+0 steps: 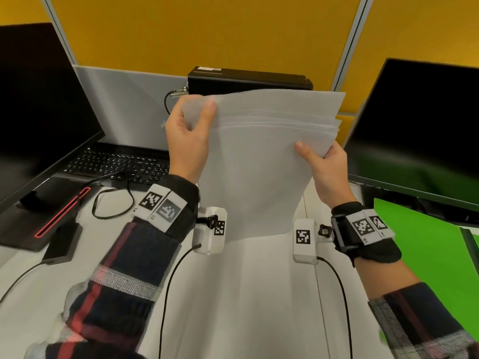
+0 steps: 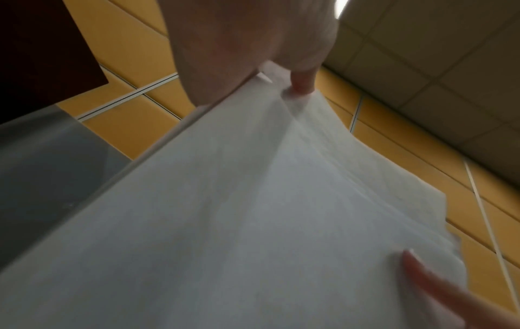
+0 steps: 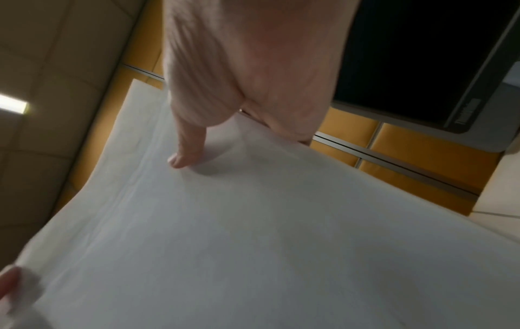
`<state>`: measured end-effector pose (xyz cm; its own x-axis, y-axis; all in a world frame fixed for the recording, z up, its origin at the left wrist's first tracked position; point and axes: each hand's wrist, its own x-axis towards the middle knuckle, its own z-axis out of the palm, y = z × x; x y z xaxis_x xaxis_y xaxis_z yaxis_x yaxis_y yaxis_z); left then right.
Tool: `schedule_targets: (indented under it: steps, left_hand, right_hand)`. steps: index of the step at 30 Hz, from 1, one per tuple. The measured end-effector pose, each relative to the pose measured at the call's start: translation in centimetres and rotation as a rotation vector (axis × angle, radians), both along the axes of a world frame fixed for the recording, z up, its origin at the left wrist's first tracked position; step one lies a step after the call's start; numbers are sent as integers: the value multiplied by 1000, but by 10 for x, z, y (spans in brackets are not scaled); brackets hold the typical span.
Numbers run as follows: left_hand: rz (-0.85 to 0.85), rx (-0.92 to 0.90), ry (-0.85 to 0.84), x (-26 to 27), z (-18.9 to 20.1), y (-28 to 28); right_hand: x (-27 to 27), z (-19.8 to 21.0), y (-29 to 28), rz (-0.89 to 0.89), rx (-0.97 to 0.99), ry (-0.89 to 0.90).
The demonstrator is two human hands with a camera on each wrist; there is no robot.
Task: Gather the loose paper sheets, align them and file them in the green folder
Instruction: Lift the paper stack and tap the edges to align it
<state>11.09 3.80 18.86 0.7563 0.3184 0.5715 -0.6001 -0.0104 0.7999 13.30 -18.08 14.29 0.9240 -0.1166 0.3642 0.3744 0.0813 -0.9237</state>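
sheets (image 1: 256, 161) up off the desk (image 1: 259, 294), stack standing on end in front of me, bottom edge just above or on the desktop, can't tell which. my left hand (image 1: 188, 141) pinches the top left corner, thumb on the near face, fingers behind. my right hand (image 1: 328, 168) pinches the right edge lower down, thumb (image 1: 304, 151) flat on the near face, fingers behind. top edges are staggered, several sheet edges showing in steps, so not squared up. stack bows a bit toward the top.

left wrist cam: thumb tip on the sheets (image 2: 253, 211) at the corner, blurry. right wrist cam: thumb lying on the sheets (image 3: 253, 222), rest blurred.

folder (image 1: 427, 255) green, lying on the desk at my right, partly under the right monitor (image 1: 420, 125), well apart from the sheets. left monitor (image 1: 39, 112) and keyboard (image 1: 116, 164) on the left, black box (image 1: 248, 80) behind the sheets, yellow partition (image 1: 207, 29) at the back.
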Motion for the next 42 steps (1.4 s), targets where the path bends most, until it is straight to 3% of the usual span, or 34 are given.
schedule_targets:
  steps: [7,14,20,23,26,29,32,39,42]
  left_hand:
    - [21,18,18,-6,-13,-5]
    - [-53,-11,233,-11,-45,-8]
    - [-25,19,235,-7,-52,-7]
    - [-37,13,264,-7,-52,-6]
    - [13,-70,238,-5,-49,-7]
    - [37,-119,218,-4,-44,-5]
    - [4,-94,211,-5,-37,-9]
    - [72,-99,21,-11,-9,-17]
    - [63,-69,113,-9,-21,-11]
  right_hand:
    - [-2,26,0,15,58,-147]
    - [3,33,1,23,55,-128]
    - [15,38,8,-197,9,-82]
    - [15,30,4,-191,25,-55]
    - [13,20,-7,-2,58,-61]
    - [9,2,-13,154,-139,55]
    - [7,-16,-6,108,-188,154]
    - [1,3,4,-77,24,-82]
    - [-2,-9,2,-37,-42,-18]
